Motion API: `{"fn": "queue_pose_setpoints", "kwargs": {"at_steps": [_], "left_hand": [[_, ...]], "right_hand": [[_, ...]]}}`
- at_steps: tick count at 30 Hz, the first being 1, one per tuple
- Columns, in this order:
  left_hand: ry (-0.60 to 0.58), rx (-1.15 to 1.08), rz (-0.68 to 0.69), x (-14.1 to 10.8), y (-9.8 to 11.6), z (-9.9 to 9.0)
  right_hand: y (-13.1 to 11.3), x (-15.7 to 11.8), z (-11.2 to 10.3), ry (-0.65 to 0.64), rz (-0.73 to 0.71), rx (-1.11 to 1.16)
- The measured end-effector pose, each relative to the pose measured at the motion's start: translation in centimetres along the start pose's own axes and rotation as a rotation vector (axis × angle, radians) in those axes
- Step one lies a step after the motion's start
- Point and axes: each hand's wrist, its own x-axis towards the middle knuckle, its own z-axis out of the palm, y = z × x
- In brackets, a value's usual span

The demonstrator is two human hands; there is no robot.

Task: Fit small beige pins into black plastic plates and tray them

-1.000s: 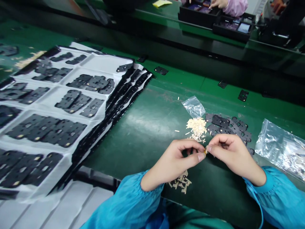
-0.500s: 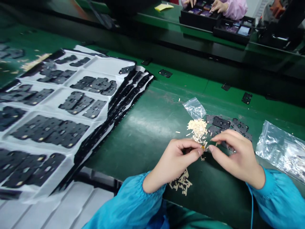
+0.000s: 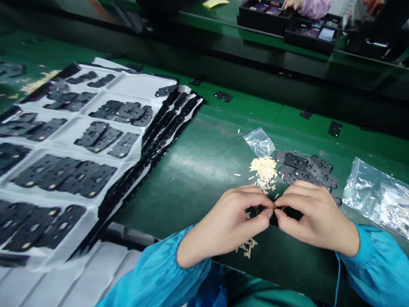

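My left hand (image 3: 228, 221) and right hand (image 3: 316, 217) meet, fingertips pinching a tiny amber piece (image 3: 274, 207) above the green workbench (image 3: 198, 187).

Nothing here can be read: any marks on the black plates (image 3: 295, 161) or the clear plastic bag (image 3: 377, 196) are too small or blurred to make out.

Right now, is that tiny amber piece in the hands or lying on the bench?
In the hands: the amber piece is pinched between the fingertips of the left hand and right hand.
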Motion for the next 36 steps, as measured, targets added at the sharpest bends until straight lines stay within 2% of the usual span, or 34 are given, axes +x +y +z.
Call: {"fn": "queue_pose_setpoints", "kwargs": {"at_steps": [4,8,11,13,16,18,21,23,25,31,34,36], "left_hand": [[0.012,0.060,0.041,-0.2,0.1,0.2],[-0.002,0.192,0.086,-0.2,0.2,0.5],[-0.031,0.204,0.083,-0.3,0.2,0.3],[-0.034,0.131,0.047,-0.3,0.2,0.0],[-0.023,-0.036,-0.065,-0.4,0.0,-0.5],[-0.006,-0.145,-0.167,-0.5,-0.2,-0.6],[0.051,-0.355,-0.277,-0.6,-0.9,-0.5],[0.073,-0.536,-0.283,-0.6,-1.4,-0.2],[0.071,-0.689,-0.274,-0.6,-1.8,0.2],[0.025,-0.893,-0.333,-0.2,-2.6,1.1],[-0.029,-0.983,-0.373,0.0,-2.7,0.9],[-0.021,-0.982,-0.396,0.0,-2.8,0.5]], "right_hand": [[-0.1,0.1,0.0,0.019,0.046,0.059],[-0.3,0.0,0.2,0.008,0.051,0.046],[0.1,0.1,0.4,-0.006,0.059,0.011],[0.8,0.1,0.6,-0.016,0.093,-0.095],[1.9,0.1,0.4,-0.081,0.153,-0.372],[2.0,0.0,0.0,-0.107,0.126,-0.464],[1.3,-0.1,-0.7,-0.021,-0.076,-0.350],[0.5,-0.2,-0.8,0.061,-0.227,-0.269],[0.0,-0.3,-0.4,0.131,-0.307,-0.267],[-0.4,-0.3,0.9,0.250,-0.336,-0.299],[-0.7,-0.2,1.2,0.241,-0.276,-0.247],[-0.4,0.1,0.8,0.226,-0.195,-0.175]]}}
